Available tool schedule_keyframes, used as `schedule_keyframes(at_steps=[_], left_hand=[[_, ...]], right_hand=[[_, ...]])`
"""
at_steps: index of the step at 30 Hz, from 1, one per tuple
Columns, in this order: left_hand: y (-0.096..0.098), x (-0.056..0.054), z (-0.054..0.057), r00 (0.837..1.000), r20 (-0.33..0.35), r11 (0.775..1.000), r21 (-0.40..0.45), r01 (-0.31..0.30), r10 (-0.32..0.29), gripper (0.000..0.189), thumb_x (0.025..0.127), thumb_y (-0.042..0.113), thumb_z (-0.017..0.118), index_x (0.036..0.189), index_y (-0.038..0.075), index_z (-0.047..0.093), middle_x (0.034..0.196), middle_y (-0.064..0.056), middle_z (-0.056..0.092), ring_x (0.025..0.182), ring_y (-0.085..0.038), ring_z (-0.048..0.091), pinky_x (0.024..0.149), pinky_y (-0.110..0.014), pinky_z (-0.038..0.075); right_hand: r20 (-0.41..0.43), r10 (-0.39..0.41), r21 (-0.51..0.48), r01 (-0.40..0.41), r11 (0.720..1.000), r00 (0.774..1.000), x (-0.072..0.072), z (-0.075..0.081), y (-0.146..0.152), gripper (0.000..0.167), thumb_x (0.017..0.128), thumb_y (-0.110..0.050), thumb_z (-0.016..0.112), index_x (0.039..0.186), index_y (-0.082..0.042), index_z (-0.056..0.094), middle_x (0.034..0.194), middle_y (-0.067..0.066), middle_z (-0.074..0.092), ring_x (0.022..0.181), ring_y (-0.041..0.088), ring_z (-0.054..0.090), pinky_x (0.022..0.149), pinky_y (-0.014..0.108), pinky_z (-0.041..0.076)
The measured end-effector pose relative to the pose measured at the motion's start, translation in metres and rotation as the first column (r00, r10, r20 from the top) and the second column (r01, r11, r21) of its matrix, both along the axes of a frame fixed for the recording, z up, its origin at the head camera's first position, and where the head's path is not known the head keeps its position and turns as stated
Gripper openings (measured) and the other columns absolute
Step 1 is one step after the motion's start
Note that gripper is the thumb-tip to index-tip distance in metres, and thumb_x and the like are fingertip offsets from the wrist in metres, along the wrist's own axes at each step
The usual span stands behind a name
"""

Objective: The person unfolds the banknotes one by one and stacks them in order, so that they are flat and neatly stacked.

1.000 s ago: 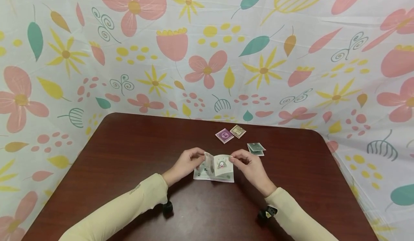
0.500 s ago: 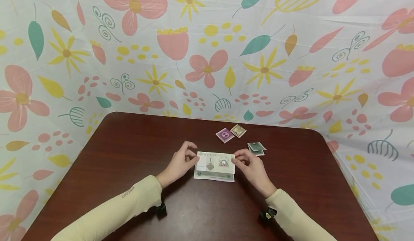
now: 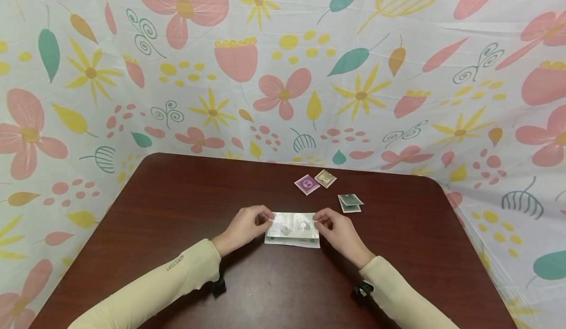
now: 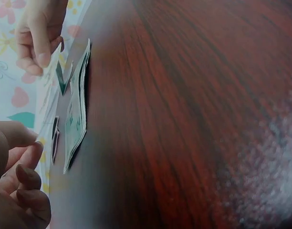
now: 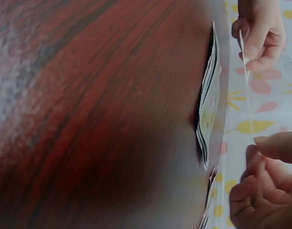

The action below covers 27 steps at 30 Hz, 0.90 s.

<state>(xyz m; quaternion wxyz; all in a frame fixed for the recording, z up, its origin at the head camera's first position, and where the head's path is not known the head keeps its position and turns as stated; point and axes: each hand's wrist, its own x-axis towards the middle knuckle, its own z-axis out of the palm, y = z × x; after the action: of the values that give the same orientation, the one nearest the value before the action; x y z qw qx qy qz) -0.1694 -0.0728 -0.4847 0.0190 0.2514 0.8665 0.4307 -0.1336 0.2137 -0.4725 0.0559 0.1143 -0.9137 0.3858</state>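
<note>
A pale banknote (image 3: 286, 225) is stretched flat between my hands, a crease near its middle. My left hand (image 3: 246, 227) pinches one short end between thumb and finger. At the other end, my right hand (image 3: 340, 232) pinches it the same way. Just below lies a stack of greenish banknotes (image 3: 292, 243) on the table, mostly covered by the held note in the head view. From the left wrist view, a gap separates the held note (image 4: 49, 88) from the stack (image 4: 77, 112). The right wrist view shows the note nearly edge-on.
Beyond the hands, a folded purple note (image 3: 307, 185) lies beside a folded brown note (image 3: 325, 178). A half-open folded green note (image 3: 351, 203) lies nearer, to the right. The dark wooden table (image 3: 177, 191) backs onto a flowered cloth (image 3: 283, 49).
The note was partly folded and upright at its left side; it has been opened out flat. My left hand moved left, then regripped its left end. The note now sits slightly lower.
</note>
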Motion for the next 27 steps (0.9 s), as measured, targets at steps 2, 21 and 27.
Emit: schedule_keyframes(at_steps=[2,21,27], left_hand=[[0.000,0.000,-0.001,1.000,-0.006,1.000,-0.025,-0.001,0.000,0.009,0.093,0.007,0.074,0.100,0.012,0.076,0.089,0.002,0.073,0.064,-0.004,0.054,0.063,-0.025,0.048],[0.009,0.002,-0.008,0.995,-0.104,0.974,-0.225,-0.031,0.008,0.009,0.088,0.008,0.077,0.093,0.015,0.074,0.084,0.005,0.070,0.078,-0.012,0.067,0.069,-0.033,0.052],[0.010,0.002,-0.010,0.995,-0.103,0.965,-0.261,-0.027,0.000,0.008,0.089,0.009,0.077,0.096,0.015,0.075,0.086,0.005,0.069,0.078,-0.013,0.067,0.068,-0.034,0.053]], right_hand=[[0.016,0.008,0.021,-0.009,1.000,1.000,0.000,-0.001,0.000,0.011,0.091,0.000,0.075,0.099,-0.008,0.071,0.084,-0.001,0.070,0.073,0.011,0.060,0.066,0.025,0.048],[0.129,0.028,0.161,-0.049,0.986,0.991,-0.005,-0.010,-0.007,0.009,0.092,0.001,0.071,0.097,-0.006,0.071,0.080,-0.001,0.065,0.070,0.010,0.053,0.067,0.027,0.046],[0.120,0.036,0.170,-0.056,0.984,0.992,-0.006,-0.012,-0.008,0.009,0.091,0.002,0.070,0.096,-0.006,0.071,0.077,-0.003,0.062,0.069,0.009,0.052,0.065,0.026,0.045]])
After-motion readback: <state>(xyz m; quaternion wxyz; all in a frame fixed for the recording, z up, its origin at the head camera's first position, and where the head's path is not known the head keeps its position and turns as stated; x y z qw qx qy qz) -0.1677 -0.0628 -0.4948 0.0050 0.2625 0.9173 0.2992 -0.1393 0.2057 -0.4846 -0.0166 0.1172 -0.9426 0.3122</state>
